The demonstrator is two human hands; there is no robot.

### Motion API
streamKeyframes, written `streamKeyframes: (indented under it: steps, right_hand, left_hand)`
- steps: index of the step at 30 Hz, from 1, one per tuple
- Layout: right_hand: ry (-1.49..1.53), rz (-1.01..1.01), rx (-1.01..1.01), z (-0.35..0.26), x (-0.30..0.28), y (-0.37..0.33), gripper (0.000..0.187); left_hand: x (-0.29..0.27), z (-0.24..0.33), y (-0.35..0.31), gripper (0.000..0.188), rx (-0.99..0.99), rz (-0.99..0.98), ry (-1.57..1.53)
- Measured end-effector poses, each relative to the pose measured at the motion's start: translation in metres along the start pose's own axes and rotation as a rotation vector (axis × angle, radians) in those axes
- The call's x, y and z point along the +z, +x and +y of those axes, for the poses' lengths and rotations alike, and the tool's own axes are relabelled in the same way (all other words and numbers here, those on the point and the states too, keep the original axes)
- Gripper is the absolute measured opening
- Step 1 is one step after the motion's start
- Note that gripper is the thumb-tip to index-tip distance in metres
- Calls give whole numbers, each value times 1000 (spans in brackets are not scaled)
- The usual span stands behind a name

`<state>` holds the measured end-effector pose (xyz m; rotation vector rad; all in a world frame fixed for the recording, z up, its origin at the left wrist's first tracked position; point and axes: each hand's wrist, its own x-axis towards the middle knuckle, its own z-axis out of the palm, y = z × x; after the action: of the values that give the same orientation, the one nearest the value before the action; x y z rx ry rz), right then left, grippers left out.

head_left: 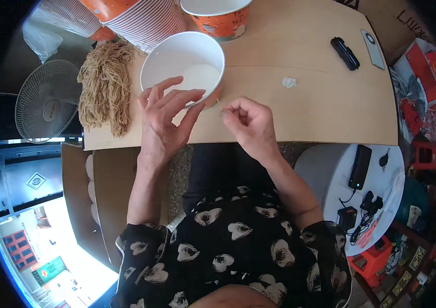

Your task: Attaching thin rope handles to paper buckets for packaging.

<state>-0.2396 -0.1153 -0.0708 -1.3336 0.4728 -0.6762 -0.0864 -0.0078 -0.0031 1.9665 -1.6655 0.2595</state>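
Observation:
A paper bucket (200, 66), white inside with orange outside, stands tilted toward me near the table's front. My left hand (164, 115) is at its near left rim, fingers apart and curved over the opening, thumb below the rim; whether it touches the rim is hard to tell. Just right of the bucket, my right hand (249, 120) is closed in a pinch on a thin tan string (219, 104), whose short end sticks up beside the bucket's wall. A bundle of tan strings (106, 87) lies left of the bucket.
Behind stand stacked paper buckets (146, 23) and another orange bucket (220, 23). A white scrap (289, 82), a black device (345, 53) and a phone-like slab (372, 49) lie to the right. A fan (48, 102) stands left; a round stool (382, 200) holds chargers.

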Motion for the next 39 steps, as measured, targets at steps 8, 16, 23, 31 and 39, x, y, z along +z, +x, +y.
streamKeyframes:
  steps: [8, 16, 23, 31, 39]
  right_hand:
    - [-18, -15, 9, 3, 4, 11, 7]
    - [-14, -24, 12, 4, 3, 21, 7]
    - [-63, -28, -13, -2, 3, 28, 8]
    - [-125, -84, -35, -9, 2, 28, 9]
    - [-305, 11, -215, -43, -4, 32, 18]
  left_hand:
    - [-2, 0, 1, 19, -1, -11, -71]
    - [-10, -14, 23, 22, -53, -83, -365]
    - [-9, -25, 51, 20, -37, -404, -413]
    - [-6, -29, 51, 11, -73, -452, -500]
    - [9, -43, 44, 9, -257, -257, -1002]
